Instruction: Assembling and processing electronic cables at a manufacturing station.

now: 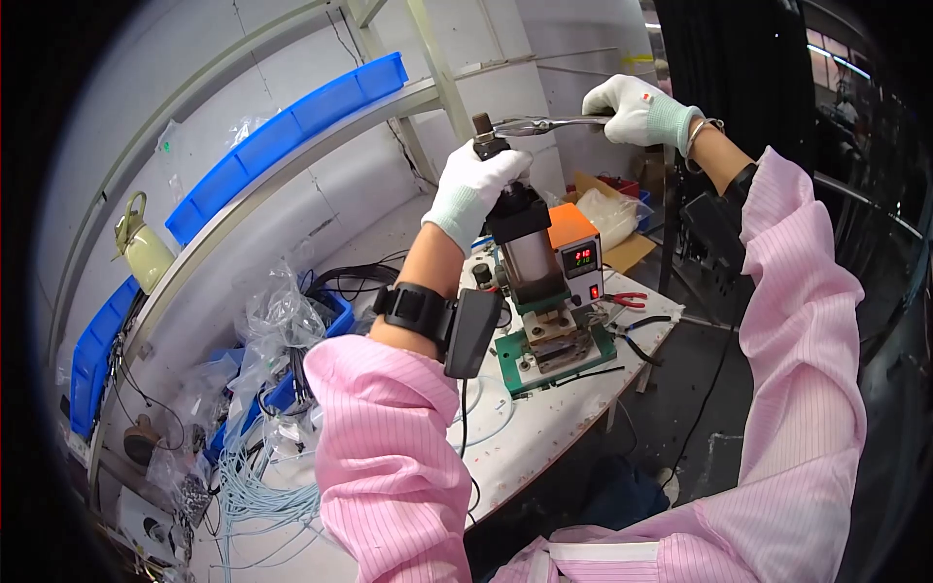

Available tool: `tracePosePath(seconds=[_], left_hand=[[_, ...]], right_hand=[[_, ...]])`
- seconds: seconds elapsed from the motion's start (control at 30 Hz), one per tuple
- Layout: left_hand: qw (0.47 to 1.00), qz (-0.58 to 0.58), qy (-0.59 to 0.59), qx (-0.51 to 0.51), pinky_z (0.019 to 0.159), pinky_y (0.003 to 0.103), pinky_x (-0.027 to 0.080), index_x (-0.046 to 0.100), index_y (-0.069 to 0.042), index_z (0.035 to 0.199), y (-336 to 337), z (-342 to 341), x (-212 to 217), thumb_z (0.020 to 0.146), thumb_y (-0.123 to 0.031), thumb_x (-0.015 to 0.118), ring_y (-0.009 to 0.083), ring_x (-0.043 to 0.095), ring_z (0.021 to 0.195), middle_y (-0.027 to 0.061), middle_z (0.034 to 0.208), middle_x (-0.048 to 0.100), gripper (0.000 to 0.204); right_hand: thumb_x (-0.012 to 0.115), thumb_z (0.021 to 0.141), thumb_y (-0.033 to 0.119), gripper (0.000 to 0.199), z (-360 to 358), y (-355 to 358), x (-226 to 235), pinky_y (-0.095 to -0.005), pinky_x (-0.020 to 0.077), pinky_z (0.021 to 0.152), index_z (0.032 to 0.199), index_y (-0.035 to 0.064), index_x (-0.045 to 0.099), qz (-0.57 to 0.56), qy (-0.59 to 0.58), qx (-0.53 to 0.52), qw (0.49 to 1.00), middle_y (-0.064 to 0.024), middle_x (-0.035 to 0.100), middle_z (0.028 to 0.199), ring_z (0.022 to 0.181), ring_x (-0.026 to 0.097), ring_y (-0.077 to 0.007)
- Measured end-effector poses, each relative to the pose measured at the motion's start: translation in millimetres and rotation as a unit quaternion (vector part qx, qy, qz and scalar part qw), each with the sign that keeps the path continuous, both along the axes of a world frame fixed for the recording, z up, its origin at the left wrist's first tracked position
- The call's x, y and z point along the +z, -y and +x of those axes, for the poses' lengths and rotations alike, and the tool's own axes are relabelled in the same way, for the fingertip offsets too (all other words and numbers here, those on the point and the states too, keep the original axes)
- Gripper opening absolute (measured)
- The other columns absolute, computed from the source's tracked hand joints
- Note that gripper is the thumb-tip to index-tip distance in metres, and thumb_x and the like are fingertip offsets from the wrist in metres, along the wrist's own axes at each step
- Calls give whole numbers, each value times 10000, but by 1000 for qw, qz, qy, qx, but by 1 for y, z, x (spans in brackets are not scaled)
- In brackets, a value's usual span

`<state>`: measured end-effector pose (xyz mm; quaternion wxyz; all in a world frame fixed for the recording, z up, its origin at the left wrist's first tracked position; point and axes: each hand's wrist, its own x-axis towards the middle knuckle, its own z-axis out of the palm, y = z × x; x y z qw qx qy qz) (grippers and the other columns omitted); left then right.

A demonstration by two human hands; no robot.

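Note:
A small bench press with a metal cylinder [530, 257] stands upright on a green base [510, 361]. A threaded bolt [482, 126] sticks up from its top. My left hand [476, 185], in a white glove, is closed around the top of the press just below the bolt. My right hand [625, 109], also gloved, grips the handle end of long silver pliers [535, 126]. They lie nearly level, with their jaws at the bolt; whether these clamp it tightly is too small to tell.
An orange control box [573, 228] with a lit display stands behind the press. Red-handled pliers [628, 300] and black-handled cutters [641, 335] lie near the table's right edge. Pale blue cables [262, 496] and plastic bags [282, 311] are at left, below a shelf with blue bins [292, 136].

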<state>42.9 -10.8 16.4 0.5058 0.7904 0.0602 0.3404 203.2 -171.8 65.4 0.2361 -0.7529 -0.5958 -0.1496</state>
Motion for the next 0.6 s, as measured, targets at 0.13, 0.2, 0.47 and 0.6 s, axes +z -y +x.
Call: tracePosePath(seconds=[0.13,0.2,0.47,0.6], left_hand=[[999,28,9,36,583,239,434,561,-8,765,2,1,-3,683,-162,624,92,519,602,26,672,590,185],[998,35,14,43,578,239,434,561,-10,756,5,1,-4,680,-154,618,92,518,598,26,667,588,173],[998,-5,11,59,592,243,438,568,-5,804,13,0,-2,687,-161,622,95,523,604,30,666,586,202],[996,2,-31,80,609,245,443,576,-10,841,9,3,-3,694,-164,623,94,530,613,37,667,587,217]], right_hand=[[463,567,-8,255,9,-9,-4,-288,424,559,792,-32,582,13,6,37,999,-111,548,607,566,502,-175],[463,566,-9,257,13,-10,-7,-288,423,557,793,-32,583,22,7,48,999,-109,550,609,565,500,-175],[474,571,-21,277,3,3,7,-315,444,584,823,-24,588,27,-47,38,998,-131,555,629,602,556,-205],[492,576,-17,269,10,-3,25,-337,458,604,827,-10,590,-44,12,14,999,-171,569,673,643,582,-273]])
